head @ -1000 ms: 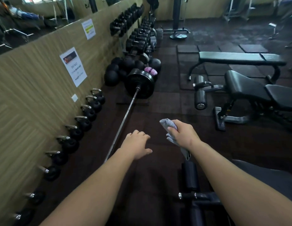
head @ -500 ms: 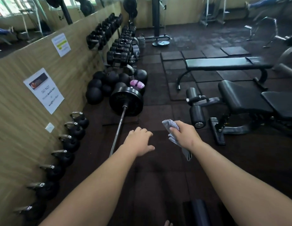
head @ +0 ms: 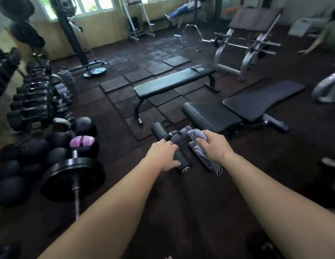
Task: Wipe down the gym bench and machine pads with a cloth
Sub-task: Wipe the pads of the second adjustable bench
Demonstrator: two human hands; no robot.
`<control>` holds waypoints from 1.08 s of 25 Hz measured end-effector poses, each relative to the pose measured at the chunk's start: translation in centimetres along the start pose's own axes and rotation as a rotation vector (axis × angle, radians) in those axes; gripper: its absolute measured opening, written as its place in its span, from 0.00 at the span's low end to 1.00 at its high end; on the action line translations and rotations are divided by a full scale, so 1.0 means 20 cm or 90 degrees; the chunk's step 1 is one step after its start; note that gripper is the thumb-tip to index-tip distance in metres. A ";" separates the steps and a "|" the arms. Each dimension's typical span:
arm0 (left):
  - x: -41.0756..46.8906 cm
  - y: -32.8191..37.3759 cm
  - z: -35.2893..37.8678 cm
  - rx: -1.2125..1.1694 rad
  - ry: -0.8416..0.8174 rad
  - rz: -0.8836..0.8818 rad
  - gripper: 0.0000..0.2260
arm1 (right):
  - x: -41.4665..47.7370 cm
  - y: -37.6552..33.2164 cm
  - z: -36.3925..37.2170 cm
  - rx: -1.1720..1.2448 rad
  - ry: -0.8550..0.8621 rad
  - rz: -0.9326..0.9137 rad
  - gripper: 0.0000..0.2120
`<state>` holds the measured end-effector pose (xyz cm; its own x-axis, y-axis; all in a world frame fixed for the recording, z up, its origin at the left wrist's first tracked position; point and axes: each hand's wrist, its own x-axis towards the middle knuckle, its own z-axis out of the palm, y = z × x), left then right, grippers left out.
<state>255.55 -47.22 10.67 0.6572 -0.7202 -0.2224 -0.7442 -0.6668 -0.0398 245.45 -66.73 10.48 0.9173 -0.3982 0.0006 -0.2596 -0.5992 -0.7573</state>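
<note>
— Dark rubber flooring (head: pixel 125 101) is running under everything the head camera is taking in. Where is the cloth sitting?

— Bunched in the right hand (head: pixel 215 146). That grip is clamping on the cloth (head: pixel 197 135), and a tail of it is hanging down below the fist.

— And the other hand?

— The left hand (head: pixel 163 155) is curling its grip round the near roller pad (head: pixel 181 160), fingers over the top, thumb at the side.

— Which way is that roller lying?

— Its long axis is pointing from the capped end nearest us away and slightly left, toward the second roller (head: pixel 159 130). The cloth is sitting just beside it on the right, though I cannot tell whether it is touching. So the right hand is standing nearer for the wipe. I'm judging that a short leftward reach is being called for, then strokes along the roller's length while the left hand is steadying it. The seat pad (head: pixel 211 116) is lying just beyond the cloth, farther from us.
</note>
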 end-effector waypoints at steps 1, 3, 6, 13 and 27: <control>0.15 0.03 -0.03 0.010 -0.006 0.036 0.29 | 0.07 0.06 -0.06 -0.004 0.026 0.025 0.12; 0.44 0.13 -0.10 0.031 -0.016 0.117 0.29 | 0.19 0.20 -0.20 -0.027 0.077 0.067 0.13; 0.85 0.33 -0.17 0.046 -0.019 0.211 0.30 | 0.31 0.46 -0.41 -0.031 0.137 0.140 0.13; 1.89 1.11 -0.27 0.075 -0.028 0.382 0.31 | 0.65 1.19 -1.09 -0.058 0.260 0.272 0.13; 3.60 2.54 -0.62 0.099 -0.042 0.568 0.30 | 1.34 2.37 -2.41 -0.054 0.381 0.448 0.13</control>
<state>266.55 -135.36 4.78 -0.1759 -0.9413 -0.2883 -0.9844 0.1704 0.0442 243.14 -139.29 6.15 0.2367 -0.9678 -0.0861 -0.7406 -0.1223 -0.6607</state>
